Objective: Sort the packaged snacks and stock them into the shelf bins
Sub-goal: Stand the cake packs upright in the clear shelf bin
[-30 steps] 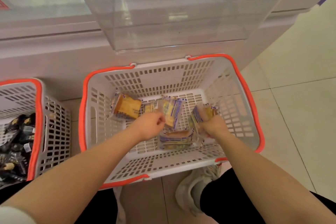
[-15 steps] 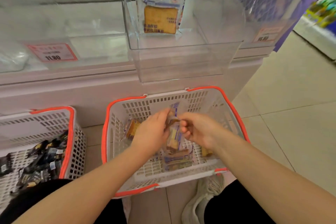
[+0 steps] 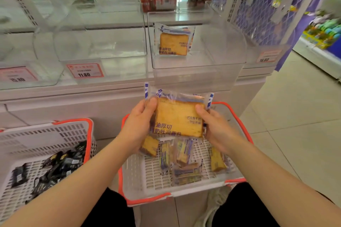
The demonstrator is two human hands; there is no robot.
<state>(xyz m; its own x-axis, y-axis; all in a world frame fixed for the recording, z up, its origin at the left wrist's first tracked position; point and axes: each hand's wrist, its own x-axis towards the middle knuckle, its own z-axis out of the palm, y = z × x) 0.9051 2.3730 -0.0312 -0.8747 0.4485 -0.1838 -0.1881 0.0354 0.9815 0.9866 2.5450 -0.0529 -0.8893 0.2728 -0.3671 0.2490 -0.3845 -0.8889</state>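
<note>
Both hands grip one wrapped toast packet (image 3: 178,116), left hand (image 3: 137,125) and right hand (image 3: 217,131) pinching opposite edges. It has risen since half a second ago, clear above the orange-rimmed basket (image 3: 245,131), just below the clear bin (image 3: 230,46), open-topped, holding one packet (image 3: 173,42).

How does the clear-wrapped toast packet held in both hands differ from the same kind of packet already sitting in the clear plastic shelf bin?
The held toast packet is gripped at its sides by the left hand and right hand above the orange-rimmed white basket; the binned toast packet stands untouched inside the clear shelf bin. The held one appears larger, being nearer the camera. Both show golden toast and blue print.
</note>
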